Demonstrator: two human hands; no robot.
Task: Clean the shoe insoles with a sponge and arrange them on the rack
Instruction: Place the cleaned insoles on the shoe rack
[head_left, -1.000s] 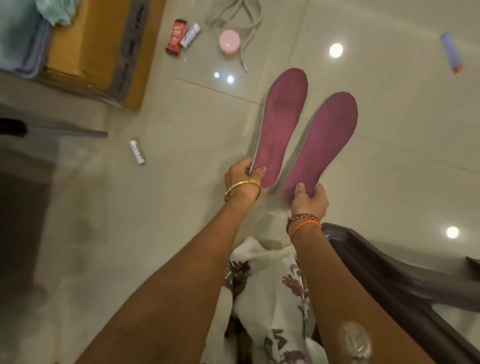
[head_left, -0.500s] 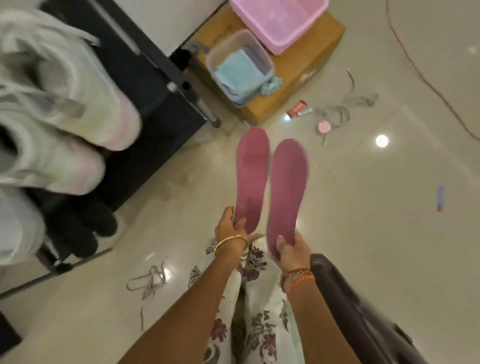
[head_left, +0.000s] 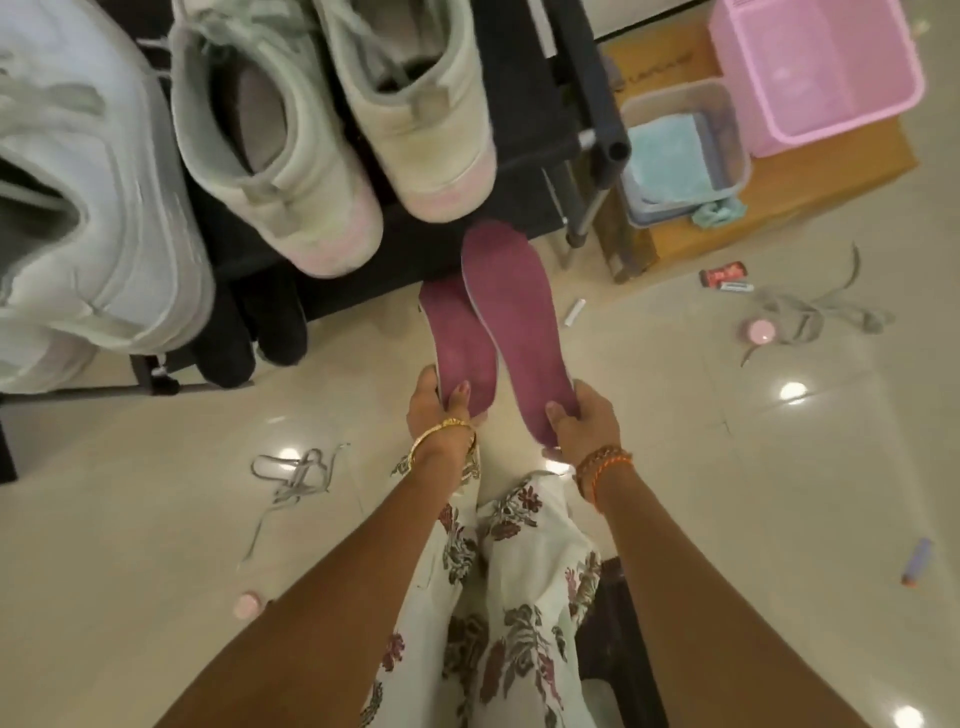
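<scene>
Two maroon insoles are held out in front of me, heels toward me. My left hand grips the heel of the left insole. My right hand grips the heel of the right insole, which overlaps the left one and is longer in view. Both toe ends point at the lower edge of the black shoe rack, just below its top shelf. No sponge is clearly visible.
Pale sneakers fill the rack's top shelf; dark shoes stand beneath. A cardboard box at right carries a pink basket and a clear tub with a blue cloth. Laces, small tubes and a pink lid litter the tiled floor.
The view has swung left and toward the rack. The insoles, spread apart before, are now overlapped and their toes have reached the rack's front edge.
</scene>
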